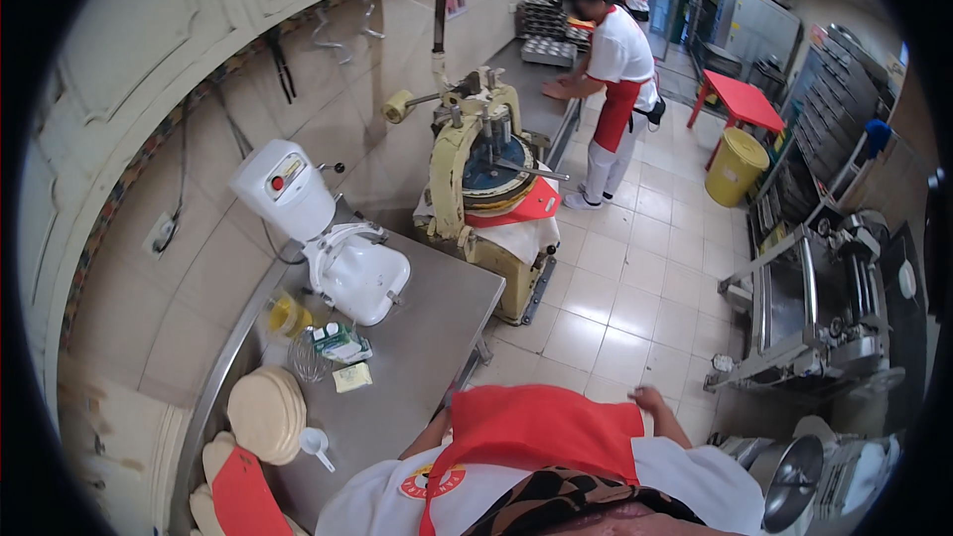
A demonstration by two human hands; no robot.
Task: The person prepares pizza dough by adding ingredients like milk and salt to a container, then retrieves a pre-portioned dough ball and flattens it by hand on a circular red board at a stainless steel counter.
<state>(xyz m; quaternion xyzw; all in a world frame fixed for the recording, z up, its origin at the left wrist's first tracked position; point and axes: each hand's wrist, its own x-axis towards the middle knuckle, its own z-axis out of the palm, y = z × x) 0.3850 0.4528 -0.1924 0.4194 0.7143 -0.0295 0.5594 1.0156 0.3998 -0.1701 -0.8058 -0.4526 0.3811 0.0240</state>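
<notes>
My left forearm (425,436) comes down beside the steel table (437,303), and its hand is mostly hidden behind my red apron (546,427). Past the apron's other side hangs my right hand (648,400); most of its fingers are out of sight, and I cannot tell whether it holds anything. On the table, left of me, a pale butter block (352,377) lies next to a green and white carton (340,343). A wire whisk (310,361) and a yellow container (288,317) are close by. Nearer stand a white scoop (317,445) and stacked round cream-coloured pieces (263,412).
A white stand mixer (359,273) occupies the table's far end. Beyond it stands a cream lever press (481,154). A co-worker (617,69) leans over a far counter. Along the right are a roller machine (824,288), a yellow bin (737,167) and a red table (740,99).
</notes>
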